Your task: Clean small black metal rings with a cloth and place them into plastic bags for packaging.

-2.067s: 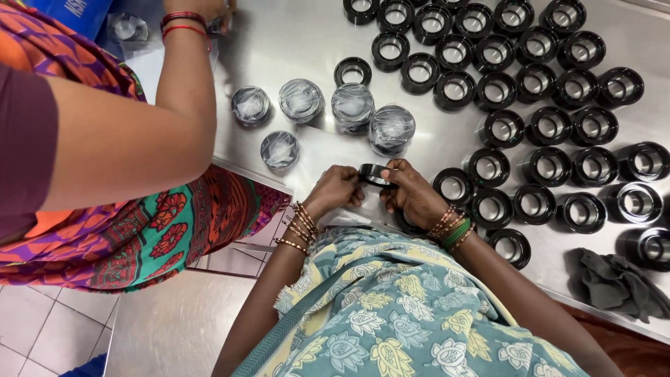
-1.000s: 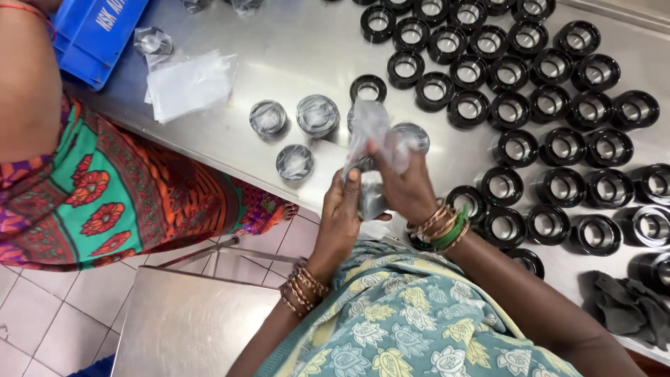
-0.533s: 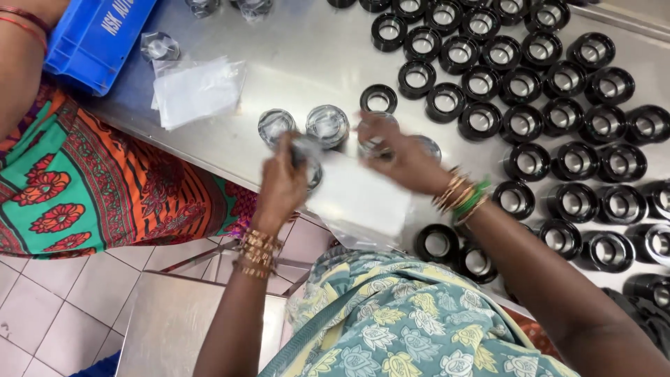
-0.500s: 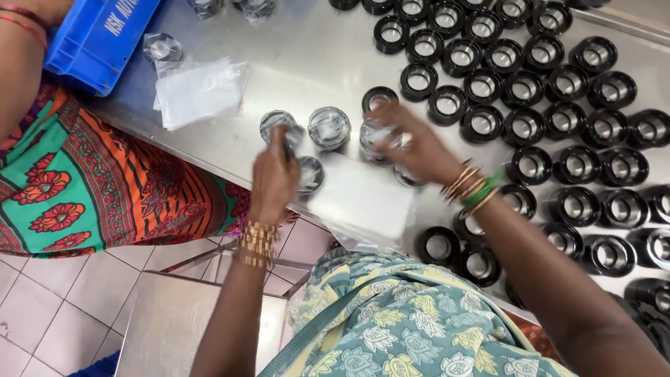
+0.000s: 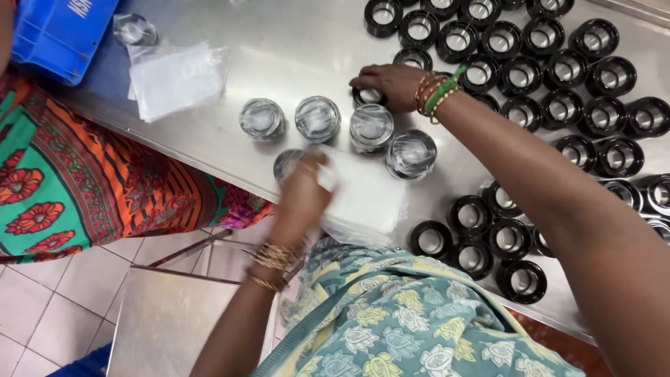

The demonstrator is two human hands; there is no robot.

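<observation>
My right hand (image 5: 392, 84) reaches across the steel table (image 5: 293, 42) and closes its fingers over a black ring-shaped part (image 5: 368, 95) at the near edge of the rows of black rings (image 5: 551, 63). My left hand (image 5: 303, 199) lies on a stack of clear plastic bags (image 5: 366, 199) at the table's front edge. Its fingers curl at the stack's corner, and motion blur hides the grip. Several rings wrapped in plastic (image 5: 317, 119) stand between my hands, one of them (image 5: 286, 162) right beside my left hand.
Another person in a patterned orange and green dress (image 5: 84, 188) stands at the left. A blue crate (image 5: 59, 28), a second pile of bags (image 5: 178, 77) and one wrapped ring (image 5: 135, 29) lie at the far left. More black rings (image 5: 488, 234) sit near the front edge.
I had a ring in a bag between both hands. It now stands wrapped on the table. My right hand has moved out to a black ring, and my left back to the bags.
</observation>
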